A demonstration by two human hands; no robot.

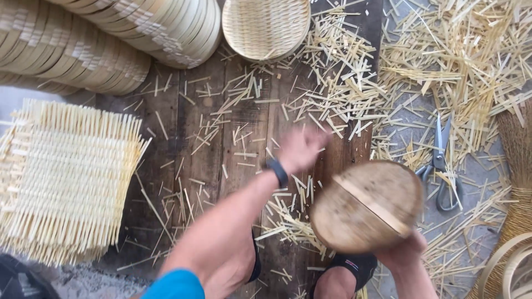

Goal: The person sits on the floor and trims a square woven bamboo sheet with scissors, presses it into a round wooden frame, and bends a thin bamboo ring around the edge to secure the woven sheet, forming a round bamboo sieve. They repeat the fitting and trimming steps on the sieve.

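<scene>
My right hand [403,252] grips a round wooden disc [366,205] with a pale strip across it, holding it by its lower right edge above the boards. My left hand [299,148], blurred by motion, hovers over the dark wooden boards [210,160] among scattered bamboo slivers; it holds nothing that I can see and its fingers look loosely curled. A dark band sits on the left wrist [277,173]. A round woven bamboo tray [265,26] lies at the top, beyond the left hand.
A stack of square woven bamboo mats [64,180] lies at left. Stacked bamboo hoops [100,39] fill the top left. Scissors [441,166] rest among a thick litter of bamboo offcuts [460,61] at right. A broom [518,166] and bent strips [507,266] stand at far right.
</scene>
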